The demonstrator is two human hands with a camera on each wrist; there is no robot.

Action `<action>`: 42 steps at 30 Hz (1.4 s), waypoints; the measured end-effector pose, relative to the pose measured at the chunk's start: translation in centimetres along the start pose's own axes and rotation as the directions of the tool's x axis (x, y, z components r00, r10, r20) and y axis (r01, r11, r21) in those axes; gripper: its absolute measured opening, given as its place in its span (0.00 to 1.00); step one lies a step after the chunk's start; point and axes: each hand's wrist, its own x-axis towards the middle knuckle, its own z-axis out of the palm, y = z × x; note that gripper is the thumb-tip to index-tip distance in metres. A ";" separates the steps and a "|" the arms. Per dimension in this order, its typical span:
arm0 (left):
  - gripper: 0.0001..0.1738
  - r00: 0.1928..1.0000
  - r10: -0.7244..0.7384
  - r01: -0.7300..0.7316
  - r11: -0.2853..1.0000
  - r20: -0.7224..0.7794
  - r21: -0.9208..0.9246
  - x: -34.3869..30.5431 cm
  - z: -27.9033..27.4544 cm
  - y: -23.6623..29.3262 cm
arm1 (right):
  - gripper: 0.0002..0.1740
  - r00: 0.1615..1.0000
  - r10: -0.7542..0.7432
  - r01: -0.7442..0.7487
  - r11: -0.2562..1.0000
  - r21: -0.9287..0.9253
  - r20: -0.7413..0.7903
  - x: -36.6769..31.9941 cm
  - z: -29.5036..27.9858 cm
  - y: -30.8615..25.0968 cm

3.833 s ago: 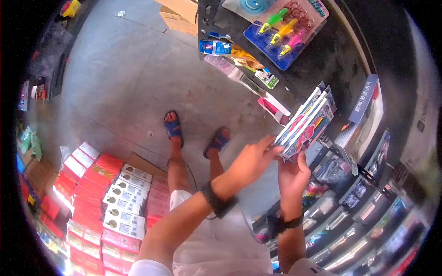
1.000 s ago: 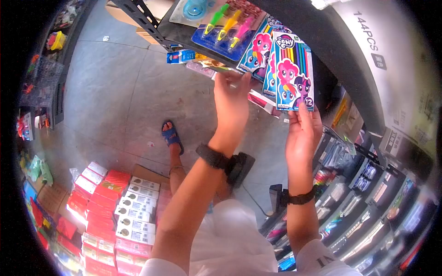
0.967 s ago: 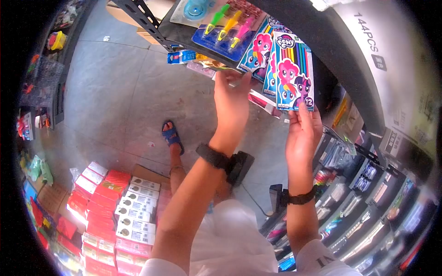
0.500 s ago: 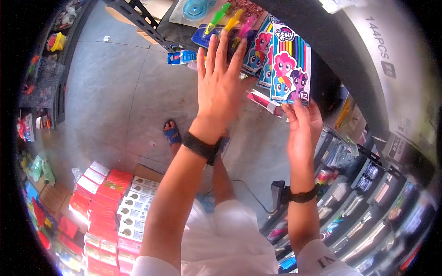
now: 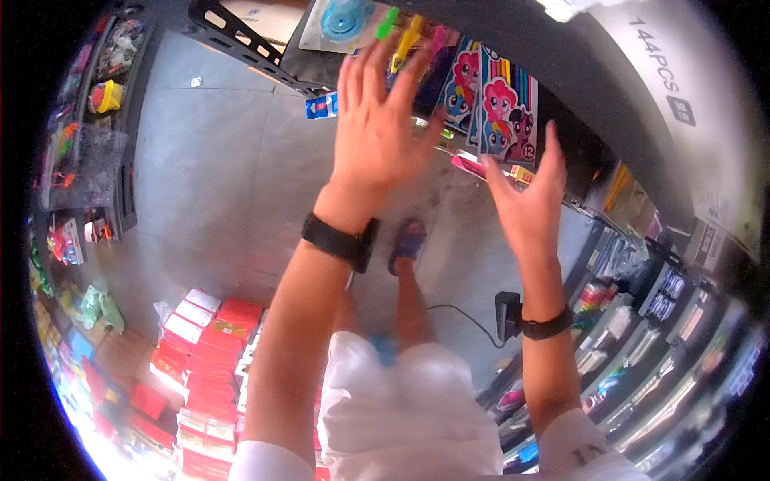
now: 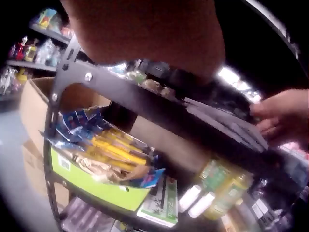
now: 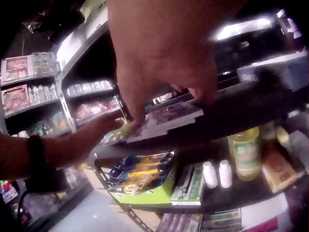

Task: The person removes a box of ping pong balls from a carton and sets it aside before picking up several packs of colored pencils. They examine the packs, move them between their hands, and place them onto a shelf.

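Note:
Cartoon-pony coloured-pencil boxes lie overlapping on the dark upper shelf; the front box (image 5: pixel 501 104) bears a 12, and another box (image 5: pixel 459 84) lies to its left. My right hand (image 5: pixel 529 200) is at the front box's near edge, thumb and forefinger spread apart. My left hand (image 5: pixel 377 132) has its fingers spread over a blister pack of bright bird-shaped items (image 5: pixel 405 44), partly hiding it. The right wrist view shows the boxes (image 7: pixel 169 118) stacked flat under my right hand (image 7: pixel 164 72), with my left hand (image 7: pixel 104 125) beyond.
A lower shelf bears a green carton (image 7: pixel 147 186) of yellow-and-blue packets, white bottles (image 7: pixel 225 174) and a yellow bottle (image 7: pixel 247 154). A large white carton (image 5: pixel 666 96) stands at the right. Red packs (image 5: pixel 216 353) are stacked on the floor.
The pencil boxes, earlier held upright as a stack, now lie fanned on the shelf. My right hand has let go of the front box; my left has moved left over the blister pack.

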 end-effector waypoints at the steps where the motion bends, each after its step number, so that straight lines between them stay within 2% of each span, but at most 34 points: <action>1: 0.39 1.000 0.009 -0.009 1.000 -0.024 0.007 0.8 0.0 -0.8 | 0.54 0.998 -0.054 0.055 0.998 -0.043 0.019 0.0 0.1 -0.4; 3: 0.27 0.999 0.003 -0.008 0.986 0.032 0.167 2.2 0.1 -2.5 | 0.56 0.993 -0.119 0.118 0.992 -0.050 -0.008 -0.1 0.7 -0.3; 5: 0.21 0.991 -0.002 -0.032 0.964 0.130 0.264 3.5 0.4 -4.6 | 0.56 0.991 -0.128 0.127 0.990 -0.054 -0.022 0.0 1.1 -0.4; 6: 0.17 0.983 0.150 -0.169 0.962 0.103 0.215 4.0 0.5 -5.5 | 0.56 0.996 -0.084 0.083 0.996 -0.037 -0.019 0.1 1.2 -0.7; 8: 0.16 0.983 0.153 -0.175 0.951 0.104 0.257 4.2 1.3 -6.2 | 0.56 1.000 0.004 -0.004 1.000 -0.004 -0.013 0.3 1.1 -1.4; 11: 0.18 0.984 0.067 -0.109 0.959 0.164 0.262 4.2 0.7 -5.4 | 0.54 0.996 0.061 -0.062 0.998 -0.013 -0.063 0.4 1.0 -2.0; 12: 0.22 0.981 0.024 -0.074 0.964 0.194 0.255 3.9 0.3 -5.0 | 0.53 0.991 0.119 -0.116 0.993 0.035 -0.065 0.4 1.0 -2.2; 14: 0.22 0.988 0.022 -0.064 0.957 0.150 0.283 3.6 -0.4 -4.4 | 0.52 0.971 0.231 -0.221 0.966 0.131 -0.063 0.4 1.2 -2.4; 17: 0.22 0.990 -0.004 -0.035 0.963 0.143 0.267 3.5 -0.5 -4.4 | 0.50 0.935 0.347 -0.292 0.871 0.396 -0.073 0.8 1.0 -3.1; 20: 0.25 0.985 -0.014 -0.034 0.963 0.173 0.268 3.2 -0.7 -4.4 | 0.49 0.933 0.354 -0.313 0.887 0.340 -0.062 1.0 1.1 -3.1; 24: 0.32 0.974 -0.071 0.015 0.967 0.214 0.254 3.0 -1.7 -4.1 | 0.47 0.951 0.296 -0.252 0.908 0.335 -0.087 1.4 2.0 -3.0; 27: 0.37 0.986 -0.033 -0.014 0.960 0.162 0.279 3.2 -1.2 -4.9 | 0.45 0.956 0.268 -0.230 0.938 0.260 -0.122 2.0 1.8 -3.8; 30: 0.36 0.985 -0.067 0.027 0.970 0.157 0.240 2.8 -1.1 -5.4 | 0.45 0.961 0.218 -0.184 0.963 0.195 -0.170 2.3 2.5 -3.9; 33: 0.37 0.979 -0.115 0.064 0.958 0.170 0.280 2.3 -1.6 -4.9 | 0.45 0.966 0.157 -0.121 0.976 0.179 -0.203 2.3 3.3 -3.7; 36: 0.34 0.989 -0.062 0.022 0.960 0.135 0.278 1.8 -1.6 -5.1 | 0.46 0.971 0.094 -0.057 0.984 0.169 -0.219 1.9 4.1 -3.8; 39: 0.32 0.987 -0.103 0.064 0.956 0.121 0.287 1.7 -1.3 -5.1 | 0.47 0.966 0.029 0.005 0.991 0.133 -0.257 1.6 5.3 -3.3; 42: 0.33 0.985 -0.092 0.044 0.953 0.147 0.301 1.2 -1.6 -4.7 | 0.47 0.962 0.006 0.028 0.992 0.121 -0.273 1.7 5.7 -3.5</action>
